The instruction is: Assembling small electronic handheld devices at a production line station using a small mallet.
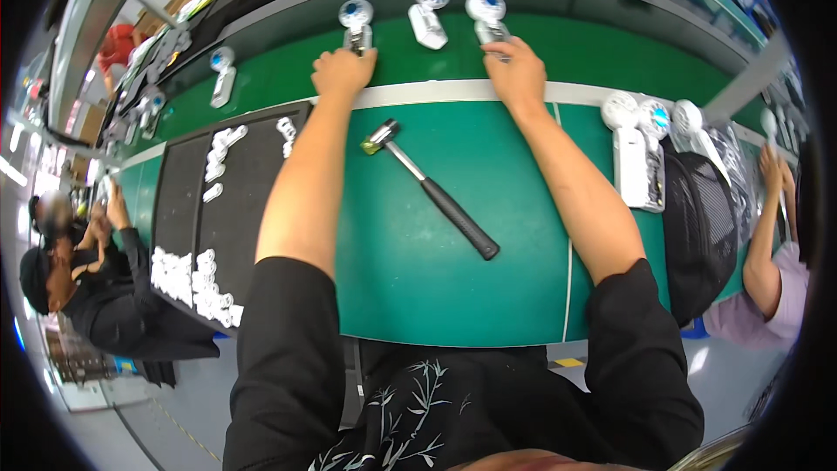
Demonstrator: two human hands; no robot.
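Both my arms reach forward over the green bench to a darker green strip at the far side. My left hand (pixel 343 72) has its fingers closed on the handle end of a white handheld fan (pixel 356 12) with a blue centre. The handle of a second fan (pixel 486 7) is in my right hand (pixel 517 74), its inner parts partly showing. Between them lies a third fan (pixel 430 13), touched by neither hand. On the bench between my forearms rests a hammer (pixel 453 209) with a black grip and a metal shaft.
A black tray (pixel 174 209) of small white parts is at the left. Several white fan pieces (pixel 632 153) lie at the right by a black mesh bag (pixel 697 235). Another fan (pixel 223 78) sits farther left on the strip. People work at both sides.
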